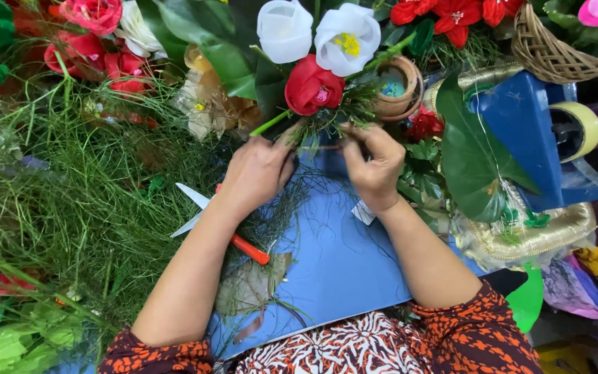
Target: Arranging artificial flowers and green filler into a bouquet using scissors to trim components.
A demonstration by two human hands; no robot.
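Over the blue board [354, 270] that lies across the person's lap, both hands meet at the base of a small bunch of flowers [320, 76]. The left hand [257, 172] is closed around the stems from the left, its fingers curled under so the grip itself is partly hidden. The right hand [374, 166] pinches the same stems from the right, thumb and fingertips pressed together on a thin brownish strip that runs between the two hands. The bunch points away from the person and holds a red rose [311, 88], two white flowers [346, 36] above it, broad green leaves and wispy green sprigs.

Scissors with an orange handle [205, 218] lie on the board just under the left forearm, blades open. To the left a heap of thin green grass-like fronds [70, 201] covers the surface, with red and pink flowers [95, 34] at its far edge. To the right stand a blue tape dispenser [527, 131] with a roll of tape, a large dark green leaf [468, 163] and a gold-coloured tray [548, 232]. A wicker basket [555, 55] sits at the far right, and a small clay pot [396, 86] is just beyond the right hand.
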